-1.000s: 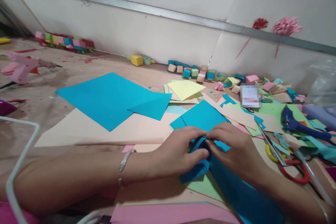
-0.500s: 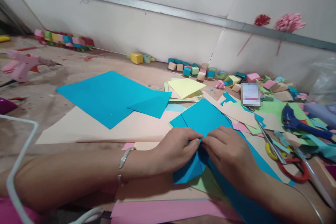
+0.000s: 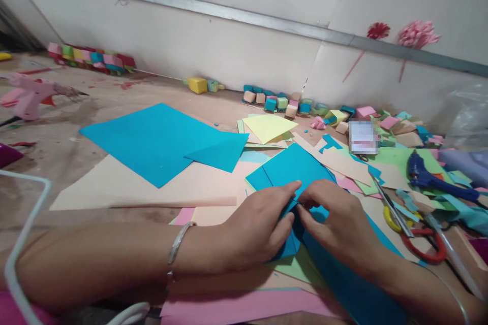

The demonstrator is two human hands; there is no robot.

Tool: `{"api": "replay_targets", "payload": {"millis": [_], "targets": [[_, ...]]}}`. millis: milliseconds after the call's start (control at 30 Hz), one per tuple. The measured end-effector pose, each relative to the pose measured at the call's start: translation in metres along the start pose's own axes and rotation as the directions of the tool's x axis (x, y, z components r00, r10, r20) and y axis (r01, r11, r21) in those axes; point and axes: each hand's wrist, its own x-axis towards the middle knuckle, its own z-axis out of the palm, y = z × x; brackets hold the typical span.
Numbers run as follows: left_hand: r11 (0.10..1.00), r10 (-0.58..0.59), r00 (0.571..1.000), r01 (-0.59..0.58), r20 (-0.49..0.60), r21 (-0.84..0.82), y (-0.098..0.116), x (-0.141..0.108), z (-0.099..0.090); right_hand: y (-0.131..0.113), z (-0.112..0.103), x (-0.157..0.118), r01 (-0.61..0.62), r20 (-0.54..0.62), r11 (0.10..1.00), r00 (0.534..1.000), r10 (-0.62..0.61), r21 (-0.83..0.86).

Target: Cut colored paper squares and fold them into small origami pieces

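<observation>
My left hand [image 3: 255, 226] and my right hand [image 3: 335, 223] meet on a folded blue paper piece [image 3: 292, 170] lying on the table in front of me. Both press and pinch its folded edge, fingertips almost touching. A silver bangle [image 3: 177, 246] circles my left wrist. A green sheet [image 3: 299, 266] and a pink sheet [image 3: 244, 307] lie beneath my hands, partly covered by my arms.
A large blue sheet [image 3: 152, 139] on peach paper [image 3: 125, 188] lies to the left. Red-and-yellow scissors [image 3: 412, 228], a blue glue gun [image 3: 434, 177] and paper scraps sit right. A pink glue gun [image 3: 30, 94] is far left. Small paper cubes [image 3: 282, 104] line the wall.
My hands have shifted slightly on the blue piece; my left fingers now lie flat over the fold and less of its lower flap shows beneath them.
</observation>
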Motion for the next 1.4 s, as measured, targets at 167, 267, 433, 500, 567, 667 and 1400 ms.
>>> {"api": "replay_targets", "payload": {"millis": [167,267,433,500,567,667,1400], "targets": [[0.914,-0.221,0.973,0.228,0.059,-0.335,0.006,0.005,-0.005,0.002,0.001,0.002,0.158,-0.104,0.984,0.981,-0.166,-0.081],[0.53,-0.466,0.859,0.463,0.212,-0.711,-0.003,0.013,0.002,0.002,0.003,0.003,0.208,-0.127,0.971,0.967,-0.222,-0.117],[-0.039,-0.418,0.679,0.65,0.604,-0.759,-0.019,0.016,0.017,0.005,0.004,0.005,0.18,-0.108,0.978,0.976,-0.191,-0.107],[-0.009,-0.446,0.719,0.592,0.533,-0.806,-0.02,0.014,0.019,0.009,0.005,0.003,0.146,-0.049,0.984,0.987,-0.151,-0.102],[0.037,-0.465,0.748,0.551,0.473,-0.834,-0.018,0.012,0.019,0.012,0.005,0.001,0.116,0.014,0.988,0.993,-0.115,-0.103],[0.045,-0.485,0.744,0.545,0.459,-0.837,-0.012,0.009,0.018,0.016,0.008,-0.002,0.118,0.086,0.983,0.991,-0.107,-0.139],[0.042,-0.48,0.67,0.662,0.566,-0.748,0.002,0.012,0.008,0.012,0.004,-0.004,0.128,0.242,0.961,0.968,-0.067,-0.246]]}}
